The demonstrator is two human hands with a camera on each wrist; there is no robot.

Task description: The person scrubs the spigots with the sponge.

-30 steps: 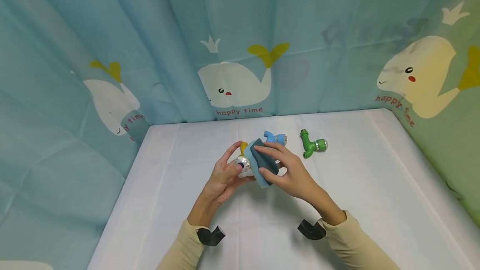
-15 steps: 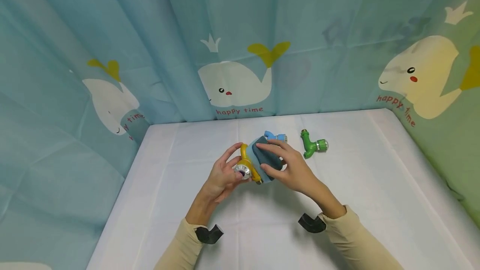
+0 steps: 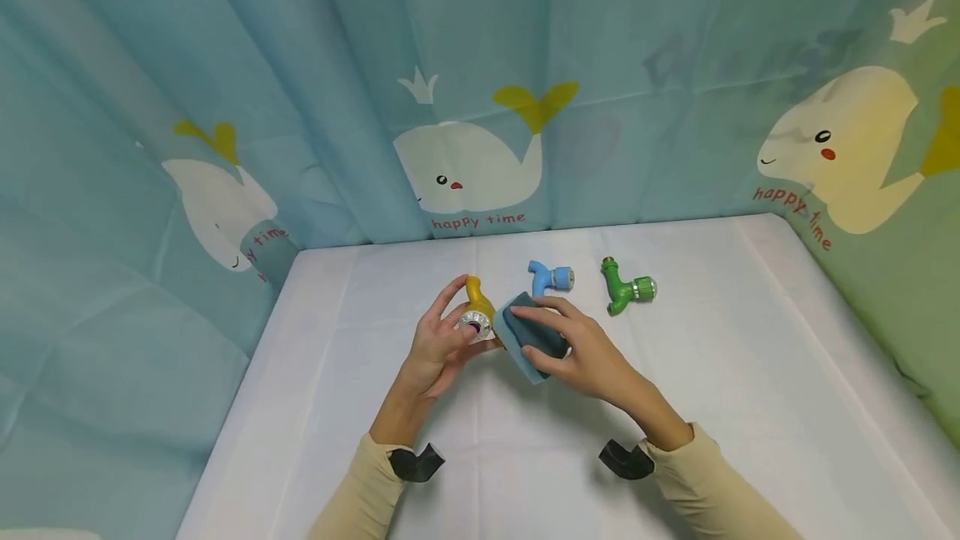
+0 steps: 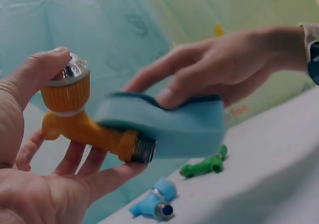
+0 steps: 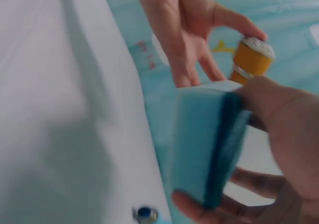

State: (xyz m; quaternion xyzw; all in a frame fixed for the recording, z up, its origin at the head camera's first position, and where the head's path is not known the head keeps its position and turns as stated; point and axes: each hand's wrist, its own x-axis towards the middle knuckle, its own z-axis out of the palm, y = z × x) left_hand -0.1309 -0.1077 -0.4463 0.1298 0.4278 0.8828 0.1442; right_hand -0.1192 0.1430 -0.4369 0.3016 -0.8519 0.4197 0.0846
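A yellow tap (image 4: 94, 129) with a ribbed knob and silver cap is held in my left hand (image 3: 438, 348). The thumb presses on the cap while the fingers support the body and the threaded end. My right hand (image 3: 585, 348) pinches a two-tone blue sponge (image 3: 528, 340) between thumb and fingers. In the left wrist view the sponge (image 4: 184, 127) lies against or just beside the tap's pipe; motion blur hides whether they touch. From the right wrist view the sponge (image 5: 199, 144) covers most of the tap, leaving its knob (image 5: 253, 57) showing.
On the white table (image 3: 337, 440) a light blue tap (image 3: 551, 276) lies behind the sponge. A green tap (image 3: 626, 286) lies to its right. A blue curtain (image 3: 337, 107) printed with whales stands behind the table and along its sides.
The yellow tap has turned in my left hand, and that hand has shifted slightly left. My right hand's sponge moved up a little, then back down, uncovering more of the light blue tap.
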